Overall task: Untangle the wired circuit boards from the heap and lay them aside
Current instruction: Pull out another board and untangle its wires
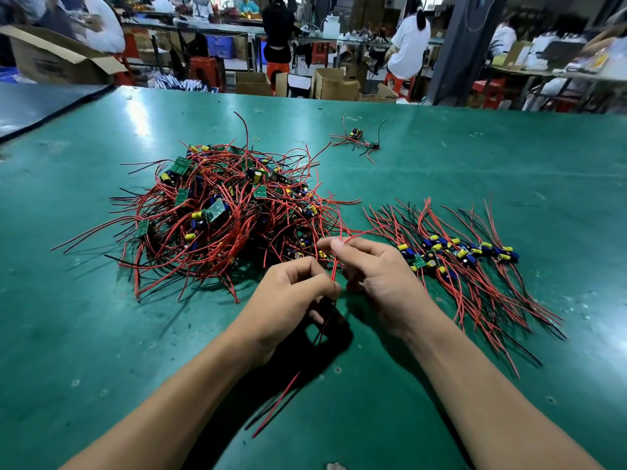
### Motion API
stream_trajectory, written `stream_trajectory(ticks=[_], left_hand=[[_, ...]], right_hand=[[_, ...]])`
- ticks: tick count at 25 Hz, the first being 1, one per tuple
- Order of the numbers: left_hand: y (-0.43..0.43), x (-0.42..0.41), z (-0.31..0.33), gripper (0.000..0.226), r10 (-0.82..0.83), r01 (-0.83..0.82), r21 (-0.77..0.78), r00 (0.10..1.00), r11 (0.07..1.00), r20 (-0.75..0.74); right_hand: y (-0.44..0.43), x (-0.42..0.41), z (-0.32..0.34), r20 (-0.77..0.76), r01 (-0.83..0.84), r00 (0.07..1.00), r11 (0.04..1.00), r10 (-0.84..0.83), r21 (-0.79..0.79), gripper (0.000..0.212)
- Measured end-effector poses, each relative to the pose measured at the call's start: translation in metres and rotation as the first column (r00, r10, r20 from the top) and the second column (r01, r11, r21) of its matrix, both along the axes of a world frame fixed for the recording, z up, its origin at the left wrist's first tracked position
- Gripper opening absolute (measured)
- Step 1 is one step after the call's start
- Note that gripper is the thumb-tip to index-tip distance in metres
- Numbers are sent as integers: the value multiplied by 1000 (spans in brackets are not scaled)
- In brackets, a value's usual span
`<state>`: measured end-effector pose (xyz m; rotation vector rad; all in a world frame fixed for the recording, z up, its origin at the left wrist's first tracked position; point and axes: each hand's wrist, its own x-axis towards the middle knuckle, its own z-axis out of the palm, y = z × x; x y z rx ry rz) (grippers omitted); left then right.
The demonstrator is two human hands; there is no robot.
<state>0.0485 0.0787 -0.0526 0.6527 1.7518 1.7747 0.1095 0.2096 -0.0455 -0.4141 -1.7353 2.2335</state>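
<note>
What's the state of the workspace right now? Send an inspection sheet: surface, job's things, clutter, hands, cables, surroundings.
Surface: green mat, scuffed, with glare patches.
Job's things: tangled heap at left; sorted row laid out at right; small cluster far off, apart from both.
Clutter: small yellow ring beyond the heap.
Hands: left hand and right hand both pinch a red wire at the heap's near edge; its board is hidden.
Cables: loose wire ends trail from the left hand toward the person.
Surroundings: cardboard boxes, red stools, seated workers at benches beyond.
</note>
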Motion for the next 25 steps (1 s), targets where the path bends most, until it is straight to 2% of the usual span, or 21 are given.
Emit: stream_trajectory(ticks=[3,4,6,8,9,13,15,18,20,25], left_hand=[[-1,1,0,34,-45,43,44,998,998,44],[-1,2,0,31,-54,50,53,997,997,57],[-1,1,-2,20,-55,50,63,996,997,67],[-1,3,-1,10,-58,54,53,995,997,78],[-1,3,0,9,-55,51,52,995,997,88],[-3,3,0,20,-43,34,70,990,997,133],[-4,3,0,19,-43,36,61,992,998,117],[-5,2,-2,18,-51,49,46,997,998,57],[-5,4,-3,18,-54,53,29,998,998,22],[-4,6,-2,20,-51,49,20,994,999,94]], right_hand=[[10,2,-1,-61,92,995,965,-80,245,12],[13,2,-1,-62,102,994,956,-88,275,10],[18,3,-1,-38,99,995,954,-92,282,13],[19,5,0,-35,82,997,950,-74,300,25],[20,5,-1,-37,62,998,949,-53,310,30],[14,5,-1,43,-81,997,929,70,360,26],[9,3,-5,84,-146,989,924,124,353,31],[4,2,-9,64,-173,985,927,160,333,30],[6,2,-8,41,-132,991,905,126,404,27],[22,3,-9,-38,122,992,812,-123,571,32]])
